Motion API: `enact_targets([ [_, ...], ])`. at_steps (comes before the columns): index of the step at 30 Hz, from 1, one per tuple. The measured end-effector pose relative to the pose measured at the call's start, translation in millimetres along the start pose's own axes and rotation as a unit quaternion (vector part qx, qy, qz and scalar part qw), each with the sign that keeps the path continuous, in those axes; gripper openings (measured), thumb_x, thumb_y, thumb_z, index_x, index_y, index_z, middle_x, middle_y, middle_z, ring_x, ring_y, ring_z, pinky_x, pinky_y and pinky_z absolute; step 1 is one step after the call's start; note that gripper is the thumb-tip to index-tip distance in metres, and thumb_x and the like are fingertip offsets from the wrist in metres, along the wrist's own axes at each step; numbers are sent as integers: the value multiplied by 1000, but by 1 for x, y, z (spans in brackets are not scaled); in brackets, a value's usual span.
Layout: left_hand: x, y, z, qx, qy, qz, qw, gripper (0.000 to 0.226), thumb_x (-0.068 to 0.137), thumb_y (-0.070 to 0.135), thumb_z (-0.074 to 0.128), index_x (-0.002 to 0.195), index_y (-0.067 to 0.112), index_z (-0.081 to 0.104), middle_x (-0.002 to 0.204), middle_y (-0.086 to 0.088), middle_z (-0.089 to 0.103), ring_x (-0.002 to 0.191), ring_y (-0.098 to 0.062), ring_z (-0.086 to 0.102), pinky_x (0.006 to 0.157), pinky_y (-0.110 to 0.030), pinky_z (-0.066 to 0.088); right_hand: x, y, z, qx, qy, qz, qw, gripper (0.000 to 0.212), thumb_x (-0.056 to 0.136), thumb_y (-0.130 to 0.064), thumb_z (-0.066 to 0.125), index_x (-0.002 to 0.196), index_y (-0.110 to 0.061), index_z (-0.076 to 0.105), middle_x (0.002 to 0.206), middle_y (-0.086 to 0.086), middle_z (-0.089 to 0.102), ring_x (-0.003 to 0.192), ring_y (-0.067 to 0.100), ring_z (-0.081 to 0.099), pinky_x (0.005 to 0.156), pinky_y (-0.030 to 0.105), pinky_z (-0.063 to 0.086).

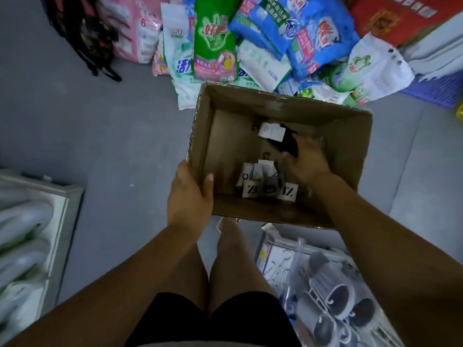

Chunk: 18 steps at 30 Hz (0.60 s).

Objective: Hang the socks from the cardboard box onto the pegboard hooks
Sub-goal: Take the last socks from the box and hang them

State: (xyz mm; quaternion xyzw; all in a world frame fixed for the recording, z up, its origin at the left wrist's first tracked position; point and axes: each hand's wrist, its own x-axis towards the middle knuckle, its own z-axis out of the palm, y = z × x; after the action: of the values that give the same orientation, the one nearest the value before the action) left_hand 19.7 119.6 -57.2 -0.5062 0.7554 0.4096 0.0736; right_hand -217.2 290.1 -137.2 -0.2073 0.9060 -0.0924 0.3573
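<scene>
The left grip (190,196) clasps the left wall of the cardboard box (350,151) at frame centre. The right grip (307,161) reaches inside at a black sock (288,144), and blur hides whether it holds it. More labelled socks (265,181) lie in the box, so several seem left to hang. The pegboard is out of view.

The person wears black shorts (213,319), with arms (140,266) and legs (235,256) bare.

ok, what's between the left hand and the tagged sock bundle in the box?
Head view: only bare floor of the cardboard box between left hand and sock bundle.
</scene>
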Motion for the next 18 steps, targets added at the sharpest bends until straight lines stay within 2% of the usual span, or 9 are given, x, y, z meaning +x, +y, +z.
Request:
enact_targets([
  [3, 3, -2, 8, 48, 31, 8, 998, 55, 101, 46, 51, 140, 10, 39, 130, -11, 59, 114, -28, 63, 90, -44, 59, 36, 8, 14, -18, -12, -13, 1000, 60, 101, -34, 56, 152, -8, 37, 157, 18, 37, 144, 37, 31, 120, 41, 25],
  [7, 5, -2, 14, 86, 59, 20, 994, 56, 101, 45, 52, 139, 5, 40, 126, -15, 59, 110, -30, 64, 84, -39, 58, 65, 14, 26, -24, -14, 23, 999, 62, 100, -38, 59, 149, -6, 40, 150, 24, 41, 139, 40, 36, 113, 42, 32],
  [11, 4, -1, 17, 95, 71, 25, 993, 55, 100, 44, 54, 135, 4, 41, 122, -16, 61, 106, -32, 65, 78, -37, 56, 71, 19, 35, -62, -38, 77, 994, 59, 93, -38, 69, 137, -5, 49, 139, 24, 49, 133, 40, 42, 104, 40, 36],
  [14, 5, -1, 16, 92, 66, 23, 993, 55, 100, 44, 54, 134, 3, 43, 121, -16, 60, 104, -32, 65, 77, -38, 55, 64, 21, 41, 2, -62, 104, 993, 49, 92, -30, 73, 129, -5, 53, 132, 22, 57, 126, 38, 51, 100, 39, 43],
  [16, 5, 0, 14, 93, 62, 20, 994, 55, 100, 45, 52, 135, 4, 42, 122, -15, 59, 105, -31, 64, 78, -39, 58, 56, 23, 43, 41, -62, 103, 992, 36, 92, -25, 73, 118, -5, 57, 126, 20, 63, 119, 36, 58, 92, 34, 45],
  [18, 5, 1, 13, 96, 61, 15, 993, 55, 101, 46, 51, 136, 5, 42, 124, -14, 58, 107, -30, 63, 80, -39, 59, 49, 25, 42, 98, -57, 111, 987, 24, 92, -22, 72, 105, -10, 56, 123, 19, 64, 116, 35, 61, 95, 38, 49],
])
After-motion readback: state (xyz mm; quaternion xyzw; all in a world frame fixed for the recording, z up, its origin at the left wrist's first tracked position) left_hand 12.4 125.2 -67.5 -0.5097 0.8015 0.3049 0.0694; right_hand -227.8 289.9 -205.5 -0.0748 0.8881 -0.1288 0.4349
